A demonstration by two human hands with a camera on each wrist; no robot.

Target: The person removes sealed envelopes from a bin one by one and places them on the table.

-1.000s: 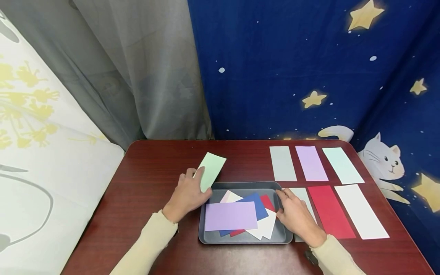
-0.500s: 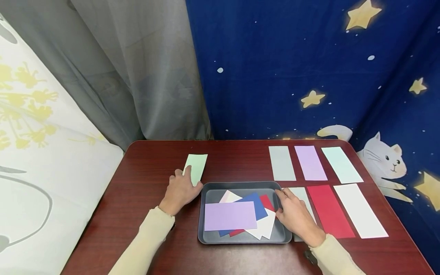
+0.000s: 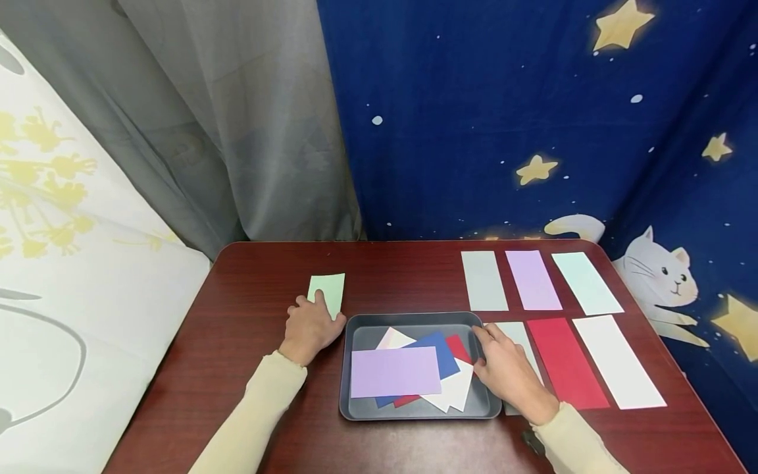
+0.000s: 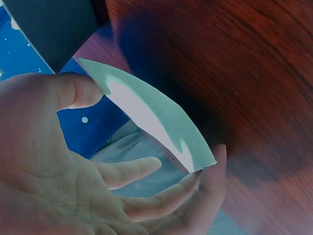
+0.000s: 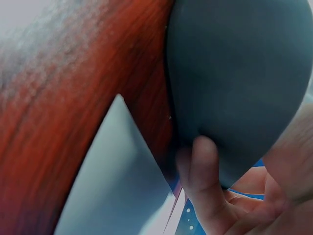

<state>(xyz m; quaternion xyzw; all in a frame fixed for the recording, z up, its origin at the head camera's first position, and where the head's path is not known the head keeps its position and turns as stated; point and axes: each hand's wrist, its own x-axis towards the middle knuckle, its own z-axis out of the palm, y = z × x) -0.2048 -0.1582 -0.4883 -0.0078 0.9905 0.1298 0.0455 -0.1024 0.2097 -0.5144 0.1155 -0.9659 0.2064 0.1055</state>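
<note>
The left hand point(image 3: 310, 328) pinched a light green card point(image 3: 333, 289). Just beside that grip sat a gray tray point(image 3: 364, 339), held by the right hand point(image 3: 510, 368).

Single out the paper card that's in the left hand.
The light green card, held by its edges in the left hand. The other visible cards lie in the tray or on the table to its right.

Left cream-sleeved arm point(image 3: 251, 418) and right cream-sleeved arm point(image 3: 577, 441) are stretched forward, bare left hand point(image 3: 310, 329) held with thumb point(image 4: 80, 90) opposed to curved fingers point(image 4: 210, 191), bare right hand point(image 3: 506, 370) with fingers bent.
</note>
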